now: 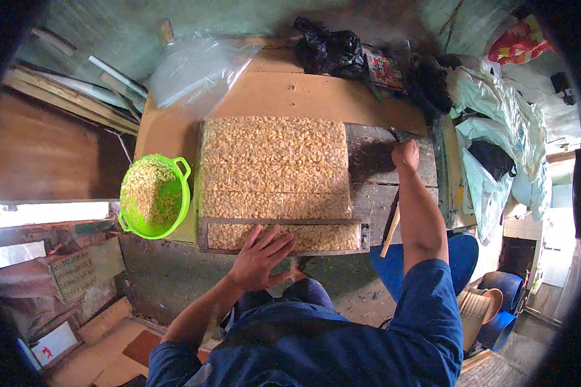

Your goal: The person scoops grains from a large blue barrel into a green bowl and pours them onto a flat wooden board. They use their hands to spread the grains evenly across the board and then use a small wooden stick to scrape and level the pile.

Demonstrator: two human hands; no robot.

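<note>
Flat slabs of pale flakes or split nuts lie side by side under what looks like clear film. A narrow frame surrounds the strip closest to me. On that strip and its front rail rests my left hand, palm down with fingers spread. My right hand is curled over the grey boards at the right. A thin dark thing shows just beyond its knuckles; whether the hand grips it is hidden. Below that forearm lies a wooden stick or handle, its dark upper part partly covered by the arm.
A green two-handled colander or basin with loose pale pieces stands at the left. Clear plastic sheeting and a black plastic bag lie along the back. Pale plastic bags hang at the right, above a blue stool or seat.
</note>
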